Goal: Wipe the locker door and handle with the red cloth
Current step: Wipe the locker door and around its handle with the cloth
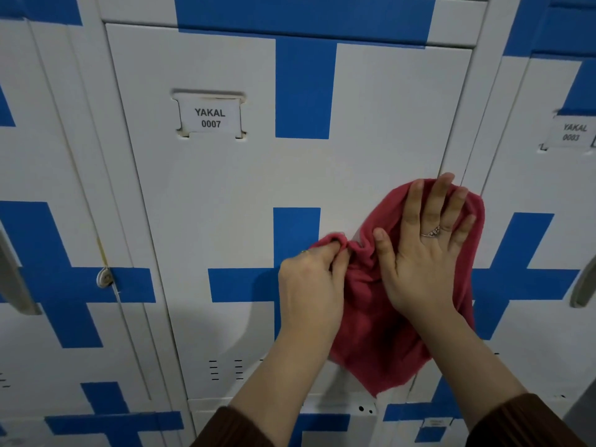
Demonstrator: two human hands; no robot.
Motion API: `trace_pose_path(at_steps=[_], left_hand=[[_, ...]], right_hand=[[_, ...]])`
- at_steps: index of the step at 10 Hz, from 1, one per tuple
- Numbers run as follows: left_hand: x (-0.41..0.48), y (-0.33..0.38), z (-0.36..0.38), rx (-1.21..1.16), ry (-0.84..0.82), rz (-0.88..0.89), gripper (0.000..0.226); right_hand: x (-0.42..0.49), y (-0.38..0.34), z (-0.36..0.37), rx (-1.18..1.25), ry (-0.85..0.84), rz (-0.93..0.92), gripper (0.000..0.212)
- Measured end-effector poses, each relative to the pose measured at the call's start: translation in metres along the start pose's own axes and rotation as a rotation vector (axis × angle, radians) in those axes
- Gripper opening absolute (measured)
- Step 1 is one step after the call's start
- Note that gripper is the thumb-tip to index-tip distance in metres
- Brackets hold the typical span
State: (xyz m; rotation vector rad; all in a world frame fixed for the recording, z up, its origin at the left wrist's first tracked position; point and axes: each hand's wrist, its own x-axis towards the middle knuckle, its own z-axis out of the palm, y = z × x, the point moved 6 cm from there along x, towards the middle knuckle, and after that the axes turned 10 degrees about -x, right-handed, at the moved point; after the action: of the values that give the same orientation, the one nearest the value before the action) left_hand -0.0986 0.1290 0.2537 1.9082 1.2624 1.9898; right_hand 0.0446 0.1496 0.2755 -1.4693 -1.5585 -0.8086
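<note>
— Red and soft, that fleecy red cloth (380, 311); it hangs limp against the white steel locker door with blue cross stripes (225, 195), low on its right side, near the edge.

— Who's holding it up?

— Both hands. The right hand (419, 253) lies flat on it, fingers spread wide, palm pressing it to the metal. The left hand (309, 285) has thumb and fingers closed in a pinch on the bunched upper-left corner.

— Looks light.

— Very, I'd say. It folds and wrinkles wherever it's touched, so I reckon it would slide off painted steel the moment the pressure eases. A flat palm over the middle is the sensible hold for the door; a wad gathered in the fingers would suit the handle better.

— Where is the handle?

— Can't make it out on this door; if it sits at the right edge, the cloth covers it. The paper label reading YAKAL 0007 (210, 117) sits up left, well apart from the cloth.

— Anything fragile?

— That label, perhaps. The door itself looks rigid enough to lean on.
</note>
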Motion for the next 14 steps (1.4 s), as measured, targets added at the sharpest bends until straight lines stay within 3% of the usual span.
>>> trace_pose_path(at_steps=[2,4,6,8,11,14], left_hand=[[-0.017,-0.013,0.002,0.016,-0.13,-0.113,0.025],[0.009,0.01,-0.002,0.011,-0.057,-0.018,0.035],[-0.007,-0.002,-0.002,-0.021,-0.067,-0.076,0.029],[0.005,0.007,-0.003,0.0,0.008,-0.02,0.032],[0.001,0.0,-0.002,-0.027,-0.147,-0.144,0.019],[0.001,0.007,-0.001,-0.063,-0.149,-0.154,0.036]], right_hand=[[0.0,0.0,0.0,-0.02,0.003,-0.004,0.065],[-0.001,0.0,-0.001,-0.026,0.004,-0.01,0.066],[0.0,0.0,0.0,-0.028,0.015,-0.002,0.066],[0.0,0.0,0.001,-0.027,0.017,-0.008,0.065],[0.0,0.001,0.001,-0.029,0.025,-0.002,0.065],[0.0,0.0,0.001,-0.027,0.036,-0.005,0.064]])
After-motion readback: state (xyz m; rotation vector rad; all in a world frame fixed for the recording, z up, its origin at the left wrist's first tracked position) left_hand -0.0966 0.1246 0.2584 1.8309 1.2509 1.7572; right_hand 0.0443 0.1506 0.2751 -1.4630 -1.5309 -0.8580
